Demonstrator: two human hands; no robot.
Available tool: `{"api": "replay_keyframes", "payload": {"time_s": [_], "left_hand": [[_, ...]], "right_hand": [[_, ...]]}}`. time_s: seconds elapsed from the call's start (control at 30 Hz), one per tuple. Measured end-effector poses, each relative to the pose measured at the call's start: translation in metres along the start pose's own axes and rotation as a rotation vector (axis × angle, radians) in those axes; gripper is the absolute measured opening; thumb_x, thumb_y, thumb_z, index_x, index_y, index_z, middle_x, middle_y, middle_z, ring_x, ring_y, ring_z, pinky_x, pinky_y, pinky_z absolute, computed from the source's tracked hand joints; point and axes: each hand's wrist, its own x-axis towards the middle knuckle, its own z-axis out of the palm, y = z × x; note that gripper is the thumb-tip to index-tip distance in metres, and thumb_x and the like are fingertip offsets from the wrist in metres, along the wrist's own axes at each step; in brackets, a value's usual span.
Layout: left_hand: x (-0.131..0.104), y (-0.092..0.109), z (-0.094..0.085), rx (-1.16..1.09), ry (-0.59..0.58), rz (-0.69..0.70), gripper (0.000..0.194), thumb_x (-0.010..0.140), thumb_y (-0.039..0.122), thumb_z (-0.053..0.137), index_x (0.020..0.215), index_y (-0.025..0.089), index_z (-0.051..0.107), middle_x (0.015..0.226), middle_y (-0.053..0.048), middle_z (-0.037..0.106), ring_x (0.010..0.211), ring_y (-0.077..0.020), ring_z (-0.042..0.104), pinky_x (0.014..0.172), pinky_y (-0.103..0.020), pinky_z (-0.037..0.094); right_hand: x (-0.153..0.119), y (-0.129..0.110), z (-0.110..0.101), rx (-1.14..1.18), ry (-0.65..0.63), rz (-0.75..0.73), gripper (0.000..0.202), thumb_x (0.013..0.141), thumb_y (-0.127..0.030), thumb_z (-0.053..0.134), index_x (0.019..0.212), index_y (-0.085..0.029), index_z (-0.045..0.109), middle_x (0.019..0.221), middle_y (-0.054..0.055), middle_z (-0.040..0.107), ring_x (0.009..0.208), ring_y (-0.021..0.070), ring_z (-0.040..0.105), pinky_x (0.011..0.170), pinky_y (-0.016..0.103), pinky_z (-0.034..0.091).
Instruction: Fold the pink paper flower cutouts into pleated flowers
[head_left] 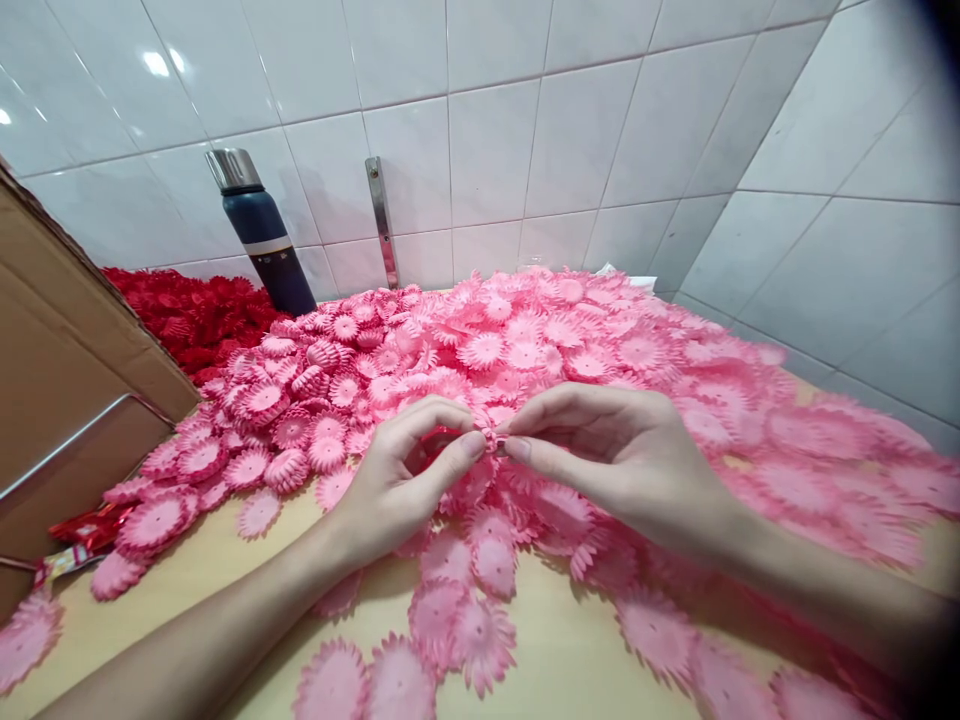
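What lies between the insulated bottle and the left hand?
In the head view, a heap of pink flower discs lies between the insulated bottle and left hand.

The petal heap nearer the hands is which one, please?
The pink heap, around the left hand and right hand; the red heap lies farther back beside the bottle.

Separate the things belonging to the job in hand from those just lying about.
Job, apparently:
small pink piece between left hand and right hand;
thin, round, toothed pink discs.

Lying about, apparently:
dark blue cylindrical bottle with silver cap;
flat brown cardboard;
shiny red wrapper;
perhaps the frilled red heap.
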Motion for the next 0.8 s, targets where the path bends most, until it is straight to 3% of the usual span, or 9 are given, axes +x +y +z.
{"api": "replay_keyframes", "payload": {"time_s": [0.33,0.6,0.8], "left_hand": [[-0.0004,0.0006,0.0018,-0.028,0.025,0.026,0.009,0.083,0.026,0.063,0.083,0.017,0.060,0.087,-0.004,0.060,0.081,-0.0153,0.057,0.072,-0.027,0.047],[-0.0001,0.0003,0.0013,-0.036,0.015,0.018,0.005,0.084,0.021,0.062,0.082,0.016,0.061,0.087,-0.005,0.060,0.081,-0.0151,0.057,0.072,-0.027,0.047],[-0.0001,-0.0002,0.0023,-0.008,0.036,0.032,0.005,0.084,0.021,0.061,0.081,0.016,0.061,0.084,-0.004,0.059,0.079,-0.0144,0.056,0.070,-0.026,0.047]], "right_hand": [[-0.0004,-0.0012,-0.0003,-0.010,-0.008,0.005,0.014,0.068,-0.024,0.077,0.080,-0.020,0.070,0.079,0.002,0.072,0.073,0.0169,0.069,0.069,0.029,0.060],[-0.0014,-0.0013,-0.0009,0.047,-0.019,0.031,0.017,0.065,-0.018,0.079,0.080,-0.021,0.070,0.080,0.000,0.071,0.075,0.0142,0.068,0.072,0.024,0.058],[-0.0002,-0.0018,-0.0008,0.036,-0.035,0.024,0.017,0.066,-0.024,0.079,0.080,-0.020,0.070,0.079,0.002,0.071,0.075,0.0166,0.068,0.073,0.029,0.060]]}}
